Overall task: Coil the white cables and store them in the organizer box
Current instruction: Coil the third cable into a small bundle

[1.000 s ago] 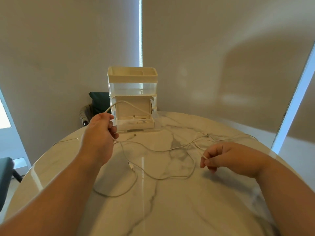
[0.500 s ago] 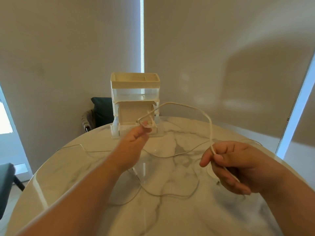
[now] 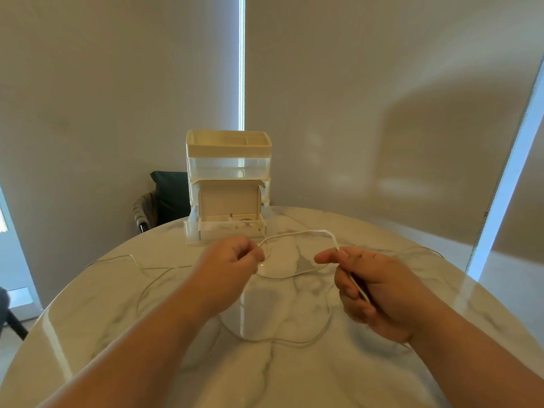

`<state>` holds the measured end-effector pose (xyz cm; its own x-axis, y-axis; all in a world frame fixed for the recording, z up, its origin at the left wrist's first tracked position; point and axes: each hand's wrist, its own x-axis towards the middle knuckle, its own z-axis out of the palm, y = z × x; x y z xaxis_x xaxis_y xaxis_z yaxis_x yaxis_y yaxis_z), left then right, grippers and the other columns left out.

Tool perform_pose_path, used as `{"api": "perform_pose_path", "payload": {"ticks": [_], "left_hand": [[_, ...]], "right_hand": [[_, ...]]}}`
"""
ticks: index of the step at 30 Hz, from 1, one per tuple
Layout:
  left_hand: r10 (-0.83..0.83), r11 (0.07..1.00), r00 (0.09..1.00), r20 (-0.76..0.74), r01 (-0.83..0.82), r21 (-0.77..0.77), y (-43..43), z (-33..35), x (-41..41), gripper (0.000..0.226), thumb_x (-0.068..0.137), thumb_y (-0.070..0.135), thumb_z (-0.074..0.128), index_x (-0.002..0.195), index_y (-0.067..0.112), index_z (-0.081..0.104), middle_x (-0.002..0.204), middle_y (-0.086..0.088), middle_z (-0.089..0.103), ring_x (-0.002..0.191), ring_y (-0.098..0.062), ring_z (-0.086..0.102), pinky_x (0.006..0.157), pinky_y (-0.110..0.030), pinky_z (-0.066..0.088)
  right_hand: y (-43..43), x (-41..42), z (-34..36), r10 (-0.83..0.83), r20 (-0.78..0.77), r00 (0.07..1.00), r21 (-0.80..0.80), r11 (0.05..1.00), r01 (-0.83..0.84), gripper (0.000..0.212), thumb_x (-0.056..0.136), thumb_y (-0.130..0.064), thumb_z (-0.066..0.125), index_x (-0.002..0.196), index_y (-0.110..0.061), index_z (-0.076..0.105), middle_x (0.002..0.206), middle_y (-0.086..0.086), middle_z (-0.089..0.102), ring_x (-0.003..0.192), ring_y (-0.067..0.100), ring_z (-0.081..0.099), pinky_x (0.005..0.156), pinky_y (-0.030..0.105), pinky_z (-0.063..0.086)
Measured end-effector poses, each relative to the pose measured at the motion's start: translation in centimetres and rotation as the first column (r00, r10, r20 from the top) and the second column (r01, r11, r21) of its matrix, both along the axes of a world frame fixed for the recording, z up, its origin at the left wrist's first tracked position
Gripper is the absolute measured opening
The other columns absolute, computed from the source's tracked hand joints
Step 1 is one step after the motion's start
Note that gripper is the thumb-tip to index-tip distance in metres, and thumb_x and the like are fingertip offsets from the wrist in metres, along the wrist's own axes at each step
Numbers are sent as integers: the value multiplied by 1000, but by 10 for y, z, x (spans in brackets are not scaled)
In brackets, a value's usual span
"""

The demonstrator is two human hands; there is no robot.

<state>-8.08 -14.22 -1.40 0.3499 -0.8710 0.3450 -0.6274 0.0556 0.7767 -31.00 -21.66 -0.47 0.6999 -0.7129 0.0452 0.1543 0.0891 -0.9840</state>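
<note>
The left hand (image 3: 235, 257) is curled and pinches the cable (image 3: 297, 233) at its fingertips. The right hand (image 3: 374, 293) pinches it between thumb and forefinger, the tail running down across the palm. Between the hands the cable arches above the tabletop (image 3: 294, 378). The rest lies in slack loops under and nearer than the hands. A thinner strand (image 3: 129, 257), possibly a second cable, trails left of the left hand. The box (image 3: 228, 184) stands just beyond the hands, its lower front open. The cable looks light, thin and limp, yet springy enough to hold an arch, so coils would tend to spring open. It is best pinched where the loops cross.
</note>
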Motion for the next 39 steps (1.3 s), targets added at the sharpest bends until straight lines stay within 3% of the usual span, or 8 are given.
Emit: {"api": "perform_pose_path", "payload": {"ticks": [3, 8, 11, 14, 18, 22, 29, 39], "left_hand": [[-133, 989, 990, -38, 135, 54, 1, -3, -11, 21, 97, 37, 54, 88, 33, 72, 78, 9, 72, 64, -4, 61, 71, -29, 55], [-453, 860, 888, 78, 412, 303, 10, -11, -38, 50, 75, 65, 69, 121, 48, 60, 117, 26, 63, 110, 10, 55, 97, -22, 47], [-469, 874, 878, 98, 447, 189, 11, -11, -60, 14, 82, 44, 75, 90, 44, 63, 94, 34, 61, 91, 15, 55, 79, -6, 39], [-440, 895, 890, 114, 425, 135, 8, -15, -68, 12, 89, 35, 70, 81, 37, 60, 76, 27, 59, 69, 13, 54, 66, -8, 38], [-464, 879, 878, 118, 440, 184, 8, -19, -76, 38, 84, 52, 71, 118, 40, 61, 111, 23, 60, 101, 12, 55, 84, -15, 48], [-493, 868, 858, 147, 473, 153, 2, -23, -89, 14, 93, 34, 61, 101, 26, 70, 103, 11, 67, 95, 0, 61, 86, -23, 50], [-311, 950, 942, -129, 312, -15, -1, -25, -76, 21, 97, 32, 52, 84, 32, 68, 84, 8, 73, 84, -17, 66, 86, -46, 54], [-297, 952, 880, -370, 242, -189, 7, -7, -65, 30, 101, 33, 48, 86, 25, 72, 70, 0, 69, 70, -24, 53, 69, -34, 44]], "right_hand": [[4, 6, -2, 4, 26, 1000, 28, 1000, -5, 33, 89, -27, 54, 107, -4, 69, 56, 6, 42, 33, 11, 29, 39, 19, 20], [15, 21, -5, -4, 167, 986, 78, 997, -10, 33, 97, -22, 48, 120, -4, 62, 64, 8, 47, 42, 13, 35, 40, 23, 29], [19, 25, -2, 15, 271, 962, 105, 993, -45, 37, 93, -21, 50, 123, -2, 59, 69, 11, 52, 47, 17, 43, 41, 26, 40], [17, 23, 0, 23, 317, 948, 122, 990, -65, 40, 90, -20, 51, 124, -1, 59, 74, 15, 56, 52, 20, 53, 44, 29, 49], [12, 22, 2, -2, 419, 908, 186, 979, -84, 38, 90, -14, 51, 124, 1, 60, 79, 15, 60, 63, 22, 63, 55, 31, 60], [10, 24, 9, -39, 509, 860, 281, 952, -122, 35, 90, -18, 52, 120, -2, 64, 77, 11, 65, 67, 22, 68, 61, 31, 62], [-20, 6, 5, -281, 282, 918, 134, 958, 252, 40, 95, -36, 49, 118, -8, 65, 82, 9, 68, 81, 25, 65, 70, 37, 48], [-49, 6, -23, -493, -238, 837, -171, 869, 463, 16, 91, -15, 67, 94, -10, 52, 70, 4, 50, 55, 14, 44, 45, 28, 32]]}}
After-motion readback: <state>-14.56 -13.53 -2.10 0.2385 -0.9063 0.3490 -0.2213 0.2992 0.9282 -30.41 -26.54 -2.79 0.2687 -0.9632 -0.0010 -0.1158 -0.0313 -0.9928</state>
